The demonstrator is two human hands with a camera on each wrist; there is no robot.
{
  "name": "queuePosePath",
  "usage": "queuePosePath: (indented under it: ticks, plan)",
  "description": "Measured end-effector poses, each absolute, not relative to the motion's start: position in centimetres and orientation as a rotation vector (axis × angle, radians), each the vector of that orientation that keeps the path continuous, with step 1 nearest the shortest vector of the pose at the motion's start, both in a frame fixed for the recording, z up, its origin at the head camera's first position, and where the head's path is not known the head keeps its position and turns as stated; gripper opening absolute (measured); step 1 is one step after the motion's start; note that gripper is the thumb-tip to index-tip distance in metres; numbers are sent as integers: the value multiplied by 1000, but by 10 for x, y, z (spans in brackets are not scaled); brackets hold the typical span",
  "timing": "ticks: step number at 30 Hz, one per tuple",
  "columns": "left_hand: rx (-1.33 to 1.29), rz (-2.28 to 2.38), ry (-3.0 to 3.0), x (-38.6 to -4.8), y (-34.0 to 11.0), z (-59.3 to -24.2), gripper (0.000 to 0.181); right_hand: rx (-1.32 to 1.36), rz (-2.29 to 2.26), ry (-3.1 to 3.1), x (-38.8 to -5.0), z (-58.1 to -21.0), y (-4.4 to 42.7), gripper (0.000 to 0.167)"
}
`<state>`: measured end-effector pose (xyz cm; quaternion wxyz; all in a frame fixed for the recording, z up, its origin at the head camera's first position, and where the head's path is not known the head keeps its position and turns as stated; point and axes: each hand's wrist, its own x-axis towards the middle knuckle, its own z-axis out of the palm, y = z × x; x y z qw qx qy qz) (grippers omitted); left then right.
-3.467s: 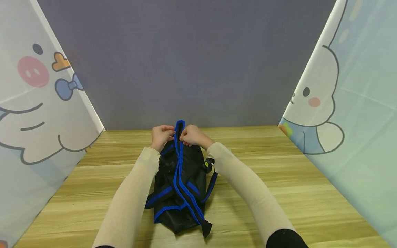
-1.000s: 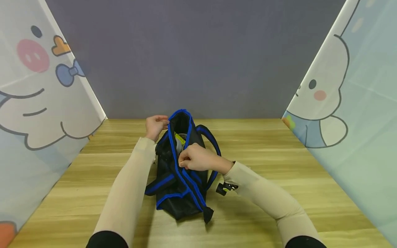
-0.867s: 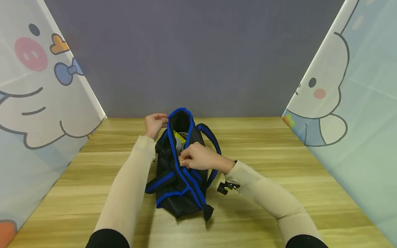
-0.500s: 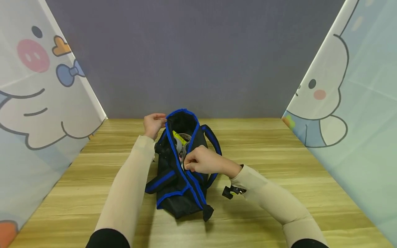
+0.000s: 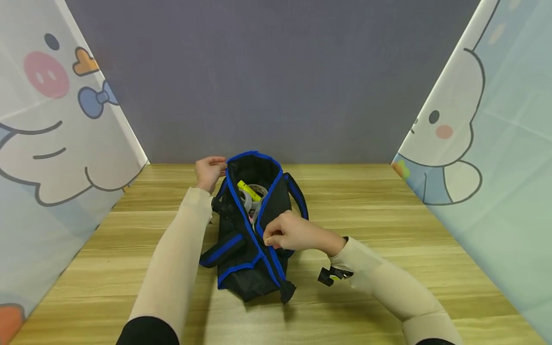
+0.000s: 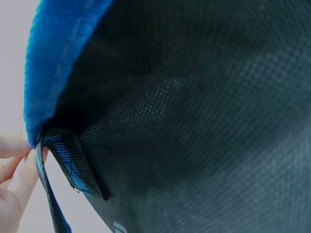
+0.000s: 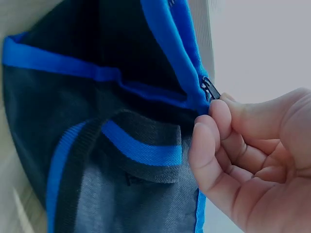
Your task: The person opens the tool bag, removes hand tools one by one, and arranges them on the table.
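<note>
A black bag (image 5: 250, 282) with blue trim lies on the table, its mouth partly unzipped toward the far end. Inside show a yellow item (image 5: 249, 190) and white rolls of tape (image 5: 259, 191). The left hand (image 5: 209, 172) pinches the blue-edged rim at the far left; the left wrist view shows fingers (image 6: 19, 182) on that edge. Over the middle of the opening, the right hand (image 5: 295, 233) pinches the zipper pull (image 7: 212, 89) between thumb and index finger, other fingers curled, seen in the right wrist view (image 7: 252, 150). Lower contents are hidden by the bag's sides.
A wood-grain table (image 5: 371, 206) lies under the bag. Behind stands a dark grey panel (image 5: 267, 81), with cartoon-printed sheets (image 5: 51, 153) at left and right. One bag strap (image 5: 222, 250) loops out left, another (image 5: 296, 195) right. Dark wrist devices (image 5: 334, 275) hang at both cuffs.
The right hand has drawn the zipper pull from the far end toward the near side and slightly right. The bag's mouth has widened, exposing the contents. The left hand has shifted slightly left with the rim.
</note>
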<state>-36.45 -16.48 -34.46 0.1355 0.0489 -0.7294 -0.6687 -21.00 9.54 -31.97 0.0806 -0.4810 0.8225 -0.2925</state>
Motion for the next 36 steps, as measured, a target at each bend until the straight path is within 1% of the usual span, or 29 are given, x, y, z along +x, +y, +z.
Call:
queuePosePath:
  ticks: [11,24,30,36]
  plan:
    - [146,-1940,-2120,-361,-168,-346,28,-1445,-883,2383,-199,-324,102,21]
    - [172,-1927,-2125,-360,-170,-344,28,-1383,-875,2284,-186,-331,110,18]
    - [169,-1938,-2123,-362,-170,-346,28,-1440,-873,2268,-181,-333,114,18]
    - [168,-1942,-2117,-364,-172,-350,27,-1443,-887,2149,-176,-333,117,16]
